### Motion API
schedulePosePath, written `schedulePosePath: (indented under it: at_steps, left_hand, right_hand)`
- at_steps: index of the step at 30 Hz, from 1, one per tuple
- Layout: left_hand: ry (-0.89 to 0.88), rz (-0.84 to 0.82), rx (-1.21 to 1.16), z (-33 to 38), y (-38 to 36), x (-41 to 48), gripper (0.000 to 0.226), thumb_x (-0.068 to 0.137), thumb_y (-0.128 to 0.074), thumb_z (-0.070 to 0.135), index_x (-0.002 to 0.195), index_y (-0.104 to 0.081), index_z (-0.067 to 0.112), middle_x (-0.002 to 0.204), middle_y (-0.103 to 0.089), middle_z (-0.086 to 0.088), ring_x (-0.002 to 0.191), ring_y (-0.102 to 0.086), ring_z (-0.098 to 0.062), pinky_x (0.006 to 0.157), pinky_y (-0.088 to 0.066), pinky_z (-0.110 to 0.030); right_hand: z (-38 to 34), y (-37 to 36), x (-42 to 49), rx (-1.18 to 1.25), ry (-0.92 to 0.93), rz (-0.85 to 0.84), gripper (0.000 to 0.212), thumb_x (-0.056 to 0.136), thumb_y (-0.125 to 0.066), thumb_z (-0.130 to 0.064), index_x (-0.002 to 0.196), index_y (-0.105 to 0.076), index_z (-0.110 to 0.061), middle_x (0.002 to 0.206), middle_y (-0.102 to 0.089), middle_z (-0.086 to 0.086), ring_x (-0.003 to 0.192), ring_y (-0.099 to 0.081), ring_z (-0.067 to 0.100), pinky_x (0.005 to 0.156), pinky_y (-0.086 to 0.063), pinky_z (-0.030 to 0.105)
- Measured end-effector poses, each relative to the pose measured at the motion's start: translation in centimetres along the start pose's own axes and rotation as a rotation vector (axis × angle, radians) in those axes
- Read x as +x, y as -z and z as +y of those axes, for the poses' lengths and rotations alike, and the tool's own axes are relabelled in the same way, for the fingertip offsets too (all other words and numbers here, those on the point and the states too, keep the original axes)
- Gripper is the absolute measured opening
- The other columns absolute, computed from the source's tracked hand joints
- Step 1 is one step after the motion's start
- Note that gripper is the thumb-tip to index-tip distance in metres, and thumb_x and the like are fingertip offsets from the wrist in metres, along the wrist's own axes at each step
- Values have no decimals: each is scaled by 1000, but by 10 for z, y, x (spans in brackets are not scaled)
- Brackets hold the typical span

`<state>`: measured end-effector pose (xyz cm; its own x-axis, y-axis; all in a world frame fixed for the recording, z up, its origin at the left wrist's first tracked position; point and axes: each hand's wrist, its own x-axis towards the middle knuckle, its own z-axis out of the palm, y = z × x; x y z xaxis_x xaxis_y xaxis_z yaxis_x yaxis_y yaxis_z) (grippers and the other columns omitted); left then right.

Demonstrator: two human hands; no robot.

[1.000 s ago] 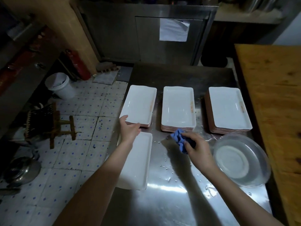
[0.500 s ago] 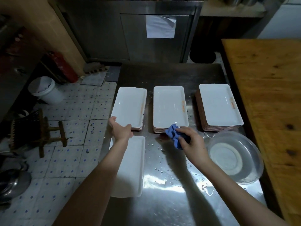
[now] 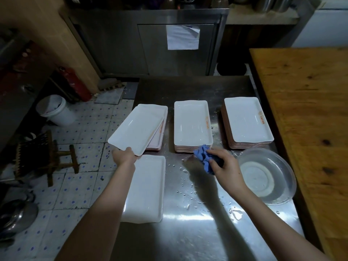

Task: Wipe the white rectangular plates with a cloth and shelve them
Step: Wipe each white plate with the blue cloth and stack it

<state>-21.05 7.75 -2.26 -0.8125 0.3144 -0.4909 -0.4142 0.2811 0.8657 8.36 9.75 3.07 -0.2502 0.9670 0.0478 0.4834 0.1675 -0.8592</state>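
Writing: a short orange marking (image 3: 207, 125) is showing along the right rim of the top plate of the middle stack (image 3: 192, 123), and another on the right stack (image 3: 246, 119). Both are too small to read. A paper sheet (image 3: 182, 37) is hanging on the metal cabinet door at upper centre; no text on it can be made out.

Left hand (image 3: 125, 157): it is gripping the near short edge of the lifted plate (image 3: 137, 129), with the fingers curled under the rim. This white rectangular plate is tilting, with its near end raised and swung toward the left of the frame and its far end lying over the left stack (image 3: 157, 143). A single plate (image 3: 148, 189) is lying flat on the steel table (image 3: 188, 232) just below the hand, partly under the forearm.

Right hand (image 3: 226, 166): it is clutching a bunched blue cloth (image 3: 202, 157), which is touching the near right corner of the middle stack. A clear bowl (image 3: 291, 183) is sitting just right of this hand, below the right stack. A wooden table (image 3: 310, 110) is bordering the right of the frame.
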Motion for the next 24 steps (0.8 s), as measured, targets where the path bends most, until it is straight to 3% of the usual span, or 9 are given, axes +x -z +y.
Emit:
schedulePosePath:
  at_steps: [2, 7, 11, 16, 19, 22, 24]
  left_hand:
    - [68, -11, -69, 3, 3, -4, 45, 89, -34, -12, 132, -43, 2, 132, -55, -17, 111, -59, -43, 61, -57, -44]
    - [94, -121, -228, 9, 14, -28, 62, 82, -19, -20, 128, -51, 5, 130, -58, -16, 115, -58, -42, 85, -53, -57]
    - [76, -183, -270, 5, 30, -49, 62, 80, -19, -23, 119, -57, 6, 126, -61, -19, 112, -59, -43, 88, -51, -61]
    - [82, -281, -287, 0, 41, -62, 53, 79, -25, -20, 113, -59, 4, 118, -65, -19, 97, -67, -39, 73, -57, -55]
    - [44, -313, -211, 0, 40, -72, 46, 83, -30, -18, 116, -56, 0, 117, -65, -19, 81, -73, -26, 65, -59, -41]
    - [28, -362, -174, 1, 32, -83, 40, 87, -35, -16, 114, -58, 2, 112, -68, -17, 84, -73, -29, 63, -60, -42]
    - [-8, -385, -78, 3, 26, -92, 36, 90, -38, -14, 113, -60, 4, 111, -69, -15, 92, -69, -27, 61, -60, -34]
  right_hand:
    - [1, 3, -5, -14, -1, -3, 29, 82, -59, 8, 104, -69, -7, 106, -60, -2, 95, -55, 8, 84, -33, -1]
    - [2, 11, -19, -36, 1, 0, 28, 81, -59, 9, 104, -69, -5, 104, -60, 0, 96, -54, 11, 83, -31, -2]
    - [-1, 17, -29, -31, 4, -3, 28, 82, -59, 8, 105, -69, -5, 106, -60, -1, 97, -53, 10, 82, -31, -2]
    - [-4, 24, -42, -9, 4, 5, 27, 83, -59, 6, 105, -69, -7, 108, -60, 0, 100, -55, 11, 90, -37, 13]
    - [-5, 30, -48, 8, 7, 21, 28, 83, -59, 6, 105, -69, -8, 108, -63, 2, 100, -57, 14, 89, -38, 16]
    - [-8, 39, -52, 13, 28, 49, 27, 83, -60, 5, 105, -68, -9, 106, -64, 2, 98, -58, 12, 85, -38, 8]
    - [-9, 46, -54, 13, 53, 78, 27, 83, -61, 5, 104, -69, -8, 105, -64, 1, 96, -57, 9, 83, -36, 2]
